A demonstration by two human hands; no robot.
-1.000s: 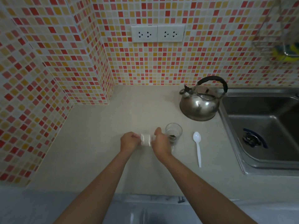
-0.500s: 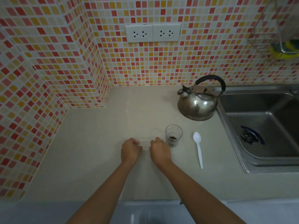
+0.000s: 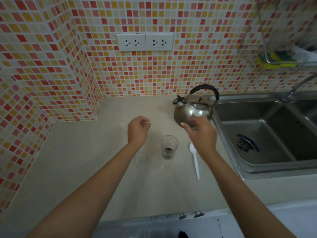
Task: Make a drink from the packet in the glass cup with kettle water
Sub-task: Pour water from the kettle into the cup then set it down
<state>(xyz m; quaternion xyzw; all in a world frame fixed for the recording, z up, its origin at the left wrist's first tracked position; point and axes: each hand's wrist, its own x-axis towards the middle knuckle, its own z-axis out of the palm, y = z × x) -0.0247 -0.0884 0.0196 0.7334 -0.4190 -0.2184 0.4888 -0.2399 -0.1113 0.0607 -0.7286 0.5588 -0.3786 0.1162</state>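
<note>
The glass cup [image 3: 169, 146] stands on the beige counter [image 3: 82, 160] with a little dark powder at its bottom. A faint pale shape, probably the packet [image 3: 143, 158], lies flat on the counter just left of the cup. The steel kettle [image 3: 193, 109] with a black handle stands behind and to the right, beside the sink. My left hand [image 3: 138, 129] hovers behind and left of the cup, fingers loosely curled, with nothing clearly in it. My right hand [image 3: 203, 133] is spread in front of the kettle's lower body, holding nothing.
A white plastic spoon [image 3: 194, 158] lies right of the cup, partly under my right wrist. The steel sink [image 3: 267, 134] fills the right side, with a tap [image 3: 295, 88] behind it. A wire rack holding a sponge [image 3: 274, 60] hangs on the tiled wall. Two sockets [image 3: 145, 42] sit above the counter.
Both hands have left the packet on the counter. My left hand rose away behind the cup, and my right hand moved right and back towards the kettle.
</note>
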